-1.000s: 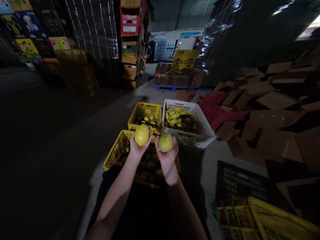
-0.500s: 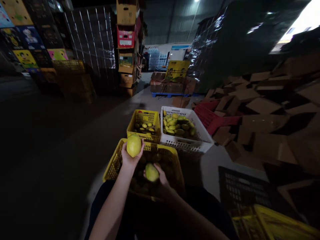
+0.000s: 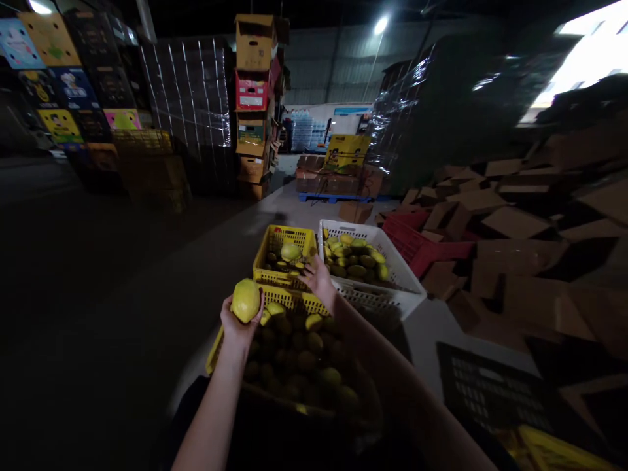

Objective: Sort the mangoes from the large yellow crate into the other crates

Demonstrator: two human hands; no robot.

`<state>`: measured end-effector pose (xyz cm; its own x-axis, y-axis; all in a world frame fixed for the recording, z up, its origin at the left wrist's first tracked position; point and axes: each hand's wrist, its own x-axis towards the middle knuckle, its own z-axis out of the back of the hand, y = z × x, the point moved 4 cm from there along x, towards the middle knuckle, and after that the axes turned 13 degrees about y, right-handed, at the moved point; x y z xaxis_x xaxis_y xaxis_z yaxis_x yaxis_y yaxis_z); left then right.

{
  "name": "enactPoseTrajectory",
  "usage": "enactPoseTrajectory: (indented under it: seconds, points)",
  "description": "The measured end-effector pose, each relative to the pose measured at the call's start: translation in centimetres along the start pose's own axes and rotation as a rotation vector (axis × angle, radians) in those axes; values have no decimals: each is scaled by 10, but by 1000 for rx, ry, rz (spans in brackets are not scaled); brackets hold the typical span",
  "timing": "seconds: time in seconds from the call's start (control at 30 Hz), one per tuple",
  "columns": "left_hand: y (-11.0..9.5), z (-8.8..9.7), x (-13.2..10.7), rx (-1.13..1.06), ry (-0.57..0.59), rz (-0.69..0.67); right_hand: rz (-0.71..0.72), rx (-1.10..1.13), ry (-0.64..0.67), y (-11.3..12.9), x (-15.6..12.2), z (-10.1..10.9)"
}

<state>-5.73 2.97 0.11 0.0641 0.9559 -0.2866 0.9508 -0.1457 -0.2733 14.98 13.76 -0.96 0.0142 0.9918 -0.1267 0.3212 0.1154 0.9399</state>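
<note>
In my left hand [image 3: 238, 327] a large yellow mango [image 3: 246, 301] rests, with the fingers curled round its underside. My right hand [image 3: 318, 280] is open, fingers spread, near the right front edge of the small yellow crate [image 3: 261, 265]. Just beyond those fingertips, apart from them, a greenish-yellow mango [image 3: 291, 252] appears over or in that crate, above smaller-looking mangoes; whether it touches them I cannot tell. Below both hands, a bigger yellow crate [image 3: 214, 350] holds many mangoes [image 3: 307, 361], mostly in shadow.
To the right of the small crate stands a white crate [image 3: 400, 291] of yellow and green mangoes. A red crate [image 3: 417, 245] and a heap of flattened cardboard boxes [image 3: 520, 261] lie further right. A black crate [image 3: 490, 386] is on the floor. Stacked boxes [image 3: 252, 98] rise behind.
My right hand has moved forward and let go of its mango, now seen at the small yellow crate. My left hand, still holding its mango, is slightly lower and further left.
</note>
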Motion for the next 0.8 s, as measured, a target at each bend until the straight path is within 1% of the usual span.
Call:
enactPoseTrajectory:
  seconds: [0.03, 0.1, 0.13, 0.23, 0.3, 0.37, 0.43, 0.53, 0.6, 0.7, 0.73, 0.77, 0.8]
  points:
    - [0, 0, 0, 0, -2, -4, -25, -52, -3, 3, 2, 5]
    - [-2, 2, 1, -36, -20, -21, -87, -175, 32, -2, -11, 18]
    - [-2, 4, 1, -58, -28, -29, -124, -245, 67, -9, -24, 25]
    - [-2, 9, 2, -92, -29, -33, -259, -486, 230, -38, -70, 42]
    - [0, 14, 1, -88, -23, -31, -292, -636, 339, -52, -92, 48]
    - [3, 20, -1, -68, -34, -35, -278, -774, 439, -59, -103, 48]
    - [8, 26, -3, -34, -63, -41, -243, -901, 522, -63, -108, 44]
    - [18, 39, -6, 49, -124, -24, -177, -1067, 599, -66, -112, 35]
    - [28, 53, -8, 132, -191, 10, -112, -1148, 621, -65, -118, 30]
    - [46, 85, -12, 249, -323, 98, -21, -1213, 650, -54, -130, 25]
    - [54, 96, -13, 268, -335, 133, 3, -1229, 662, -48, -135, 24]
    - [63, 105, -15, 270, -317, 165, 30, -1252, 674, -41, -140, 23]
    - [72, 111, -17, 265, -271, 188, 61, -1283, 683, -34, -145, 22]
